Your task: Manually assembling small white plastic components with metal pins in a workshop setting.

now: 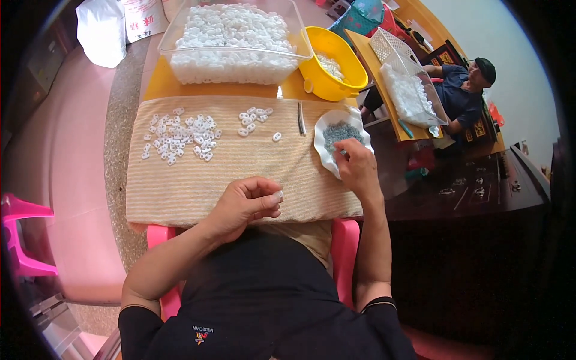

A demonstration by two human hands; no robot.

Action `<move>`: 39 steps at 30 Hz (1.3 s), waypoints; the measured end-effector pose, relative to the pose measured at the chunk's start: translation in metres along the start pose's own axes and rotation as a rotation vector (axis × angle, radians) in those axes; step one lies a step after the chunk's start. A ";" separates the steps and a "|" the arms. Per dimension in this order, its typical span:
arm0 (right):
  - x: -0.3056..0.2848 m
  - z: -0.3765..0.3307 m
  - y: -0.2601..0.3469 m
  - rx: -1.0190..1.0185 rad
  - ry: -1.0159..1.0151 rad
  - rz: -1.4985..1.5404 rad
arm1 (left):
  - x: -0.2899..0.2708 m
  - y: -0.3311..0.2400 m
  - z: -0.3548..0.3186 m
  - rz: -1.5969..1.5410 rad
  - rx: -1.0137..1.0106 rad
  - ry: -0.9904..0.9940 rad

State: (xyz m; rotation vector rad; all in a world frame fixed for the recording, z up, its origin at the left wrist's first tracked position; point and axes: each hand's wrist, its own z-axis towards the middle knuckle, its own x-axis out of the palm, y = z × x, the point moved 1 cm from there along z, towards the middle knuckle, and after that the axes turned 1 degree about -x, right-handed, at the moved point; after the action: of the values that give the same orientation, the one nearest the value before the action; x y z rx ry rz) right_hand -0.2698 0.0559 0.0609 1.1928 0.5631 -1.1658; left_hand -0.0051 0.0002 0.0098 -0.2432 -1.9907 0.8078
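Observation:
My left hand [249, 204] is closed in a pinch near the front of the tan striped cloth, holding a small white plastic piece [279, 195] between thumb and fingertips. My right hand [358, 168] reaches over a white wavy-rimmed dish [324, 157]. Its thumb and forefinger come together at a heap of tiny grey pieces [341, 130] in the dish; whatever lies between them is too small to make out. A spread of white two-holed plastic pieces [183, 135] covers the cloth's left side. A smaller group of white pieces [253, 119] lies at mid-cloth, with one single piece [276, 137] apart.
Slim metal tweezers [302, 118] lie left of the dish. Behind the cloth stand a clear tub [240, 75] heaped with white pieces and a yellow basin [333, 90]. Another person [462, 90] sits at the right beside a clear bin [414, 96]. A pink stool [27, 234] stands left.

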 end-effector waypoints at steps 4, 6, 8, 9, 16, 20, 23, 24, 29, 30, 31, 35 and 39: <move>0.001 0.008 -0.013 0.009 0.108 -0.240 | 0.000 0.002 0.000 0.011 -0.011 -0.007; 0.005 0.011 -0.017 0.008 0.131 -0.270 | 0.000 0.002 0.001 0.015 -0.003 -0.007; 0.010 0.014 -0.017 0.024 0.164 -0.265 | 0.003 0.001 0.000 0.010 -0.005 -0.022; 0.011 0.015 -0.017 0.025 0.165 -0.263 | 0.003 0.000 0.000 0.010 -0.006 -0.024; 0.017 0.020 -0.022 0.012 0.205 -0.280 | 0.000 0.004 0.001 0.016 -0.029 -0.013; 0.019 0.018 -0.027 -0.021 0.171 -0.237 | 0.001 0.005 0.001 0.015 -0.029 -0.015; 0.019 0.015 -0.031 -0.044 0.129 -0.163 | 0.000 0.005 0.001 0.030 -0.030 -0.012; 0.019 0.014 -0.031 -0.045 0.129 -0.163 | 0.000 0.005 0.001 0.030 -0.030 -0.012; 0.018 0.013 -0.035 -0.048 0.080 -0.066 | -0.001 0.006 0.002 0.025 -0.027 -0.008; 0.019 0.013 -0.037 -0.048 0.079 -0.067 | -0.001 0.006 0.002 0.025 -0.027 -0.007; 0.019 0.013 -0.038 -0.039 0.073 -0.066 | -0.002 0.007 0.003 0.023 -0.023 -0.011; 0.018 0.013 -0.035 -0.033 0.062 -0.082 | -0.003 0.007 0.003 0.028 -0.028 -0.020; 0.018 0.012 -0.032 -0.018 0.046 -0.081 | -0.001 0.005 0.003 0.025 -0.016 -0.011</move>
State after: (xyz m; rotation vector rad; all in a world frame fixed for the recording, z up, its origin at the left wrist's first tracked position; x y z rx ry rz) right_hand -0.2953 0.0403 0.0367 1.1932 0.6604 -1.2016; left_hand -0.0080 0.0025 0.0049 -0.2744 -2.0086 0.8104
